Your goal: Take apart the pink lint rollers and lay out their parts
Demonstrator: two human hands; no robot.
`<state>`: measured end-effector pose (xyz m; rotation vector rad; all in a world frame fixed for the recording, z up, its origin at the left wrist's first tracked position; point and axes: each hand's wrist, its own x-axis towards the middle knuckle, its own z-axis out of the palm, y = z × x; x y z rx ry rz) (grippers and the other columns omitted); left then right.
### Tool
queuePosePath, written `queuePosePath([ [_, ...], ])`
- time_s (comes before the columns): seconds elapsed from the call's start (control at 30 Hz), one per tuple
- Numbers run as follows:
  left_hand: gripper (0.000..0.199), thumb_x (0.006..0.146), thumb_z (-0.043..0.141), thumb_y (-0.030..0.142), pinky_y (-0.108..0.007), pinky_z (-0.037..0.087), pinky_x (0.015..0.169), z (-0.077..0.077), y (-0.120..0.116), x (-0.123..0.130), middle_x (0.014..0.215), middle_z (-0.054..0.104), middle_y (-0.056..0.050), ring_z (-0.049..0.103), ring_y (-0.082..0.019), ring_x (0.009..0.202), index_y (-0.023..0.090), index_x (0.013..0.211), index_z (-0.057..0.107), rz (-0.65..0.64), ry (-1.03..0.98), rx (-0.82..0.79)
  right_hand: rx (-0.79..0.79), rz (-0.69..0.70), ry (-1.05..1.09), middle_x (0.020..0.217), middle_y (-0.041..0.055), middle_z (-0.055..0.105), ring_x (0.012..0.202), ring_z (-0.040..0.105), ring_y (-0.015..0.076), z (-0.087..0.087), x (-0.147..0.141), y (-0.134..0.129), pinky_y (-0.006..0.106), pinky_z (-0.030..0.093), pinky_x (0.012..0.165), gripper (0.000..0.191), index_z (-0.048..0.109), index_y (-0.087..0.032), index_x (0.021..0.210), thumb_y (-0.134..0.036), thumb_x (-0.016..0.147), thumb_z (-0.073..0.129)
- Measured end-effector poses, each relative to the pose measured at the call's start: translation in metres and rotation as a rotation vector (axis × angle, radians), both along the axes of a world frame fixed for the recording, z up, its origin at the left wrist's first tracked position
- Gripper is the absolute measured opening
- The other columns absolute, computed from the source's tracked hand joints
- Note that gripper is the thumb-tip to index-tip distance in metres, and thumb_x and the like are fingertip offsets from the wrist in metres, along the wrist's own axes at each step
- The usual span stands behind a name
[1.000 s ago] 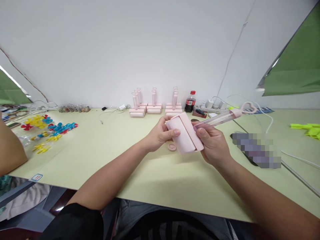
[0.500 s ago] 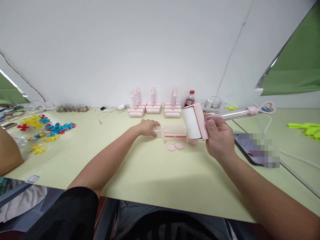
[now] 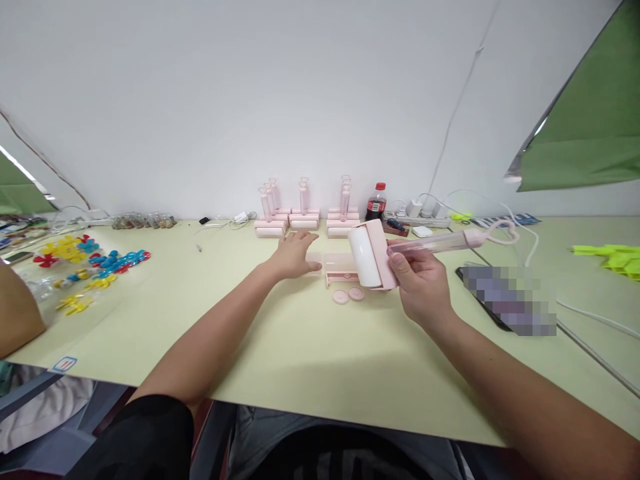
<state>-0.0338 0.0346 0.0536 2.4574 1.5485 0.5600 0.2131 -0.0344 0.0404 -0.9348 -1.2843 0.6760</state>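
Observation:
My right hand [image 3: 425,283] is wrapped round the clear handle of a pink lint roller [image 3: 383,257], held tilted above the table with its white roll facing left. The handle ends in a heart-shaped loop at the right. My left hand [image 3: 295,255] is open, fingers spread, beside a clear plastic piece [image 3: 315,261] that it partly hides. Between the hands lie a clear cover [image 3: 339,261] and a pink roller frame [image 3: 342,277]. Two pink round caps [image 3: 341,297] rest in front of them.
Assembled lint rollers [image 3: 304,217] stand along the wall, near a cola bottle [image 3: 377,201]. A phone [image 3: 500,300] and cables lie at right. Colourful plastic pieces [image 3: 115,260] are at left, near another person's arm [image 3: 17,307]. Yellow-green pieces [image 3: 610,259] lie far right.
My right hand has brought the lint roller left and slightly down. My left hand has lifted off the clear piece, and its fingers have spread.

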Motion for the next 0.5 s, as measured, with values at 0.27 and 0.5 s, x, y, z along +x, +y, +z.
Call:
queuePosePath([
  [0.27,0.063,0.078,0.068,0.05,-0.033,0.053,0.066,-0.002,-0.067,0.045,0.103,0.067,-0.012,0.067,-0.024,0.082,0.015,0.126,0.048,-0.383,-1.011,-0.506,0.092,0.244,-0.184,0.101,0.0047,0.069,0.083,0.068,0.0208,0.001,-0.005,-0.012,0.035,0.059,0.069,0.03,0.063,-0.025,0.099,-0.042,0.077,0.074],
  [0.5,0.053,0.073,0.076,0.037,-0.034,0.051,0.079,0.001,-0.072,0.024,0.113,0.065,-0.009,0.063,-0.027,0.1,0.018,0.12,0.06,-0.462,-0.745,-0.394,0.052,0.372,-0.332,0.081,0.0049,0.066,0.06,0.06,0.016,0.024,0.035,0.003,0.032,0.052,0.055,0.029,0.066,-0.023,0.099,-0.048,0.089,0.058],
])
